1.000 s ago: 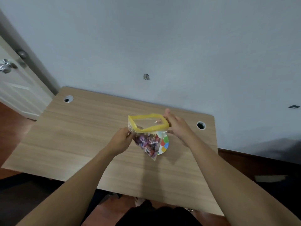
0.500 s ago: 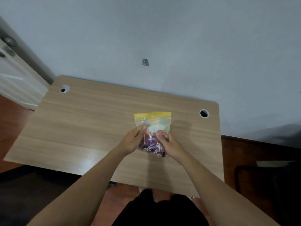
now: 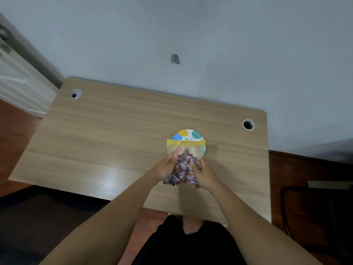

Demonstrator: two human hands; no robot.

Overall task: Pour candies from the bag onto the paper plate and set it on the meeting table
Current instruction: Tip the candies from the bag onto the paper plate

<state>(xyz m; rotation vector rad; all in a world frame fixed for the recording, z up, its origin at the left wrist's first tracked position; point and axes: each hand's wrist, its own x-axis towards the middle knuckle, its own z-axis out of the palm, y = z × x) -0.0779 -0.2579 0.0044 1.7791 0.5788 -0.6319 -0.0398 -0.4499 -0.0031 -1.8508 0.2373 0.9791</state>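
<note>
A clear bag of candies (image 3: 184, 165) with a yellow zip strip is held over the table, its yellow mouth pointing away from me and lying over the near part of a colourful paper plate (image 3: 188, 135). My left hand (image 3: 165, 168) grips the bag's left side and my right hand (image 3: 203, 174) grips its right side, both near the bottom. Dark wrapped candies fill the lower bag between my hands. The near half of the plate is hidden behind the bag.
The wooden table (image 3: 107, 142) stands against a pale wall and has one cable hole at the back left (image 3: 76, 93) and one at the back right (image 3: 248, 124). A white door (image 3: 17, 81) is at left. A dark chair (image 3: 315, 207) stands at right.
My hands slid from the bag's yellow mouth down to its bottom. The bag has tipped so its mouth points away over the plate, and the plate's far rim now shows.
</note>
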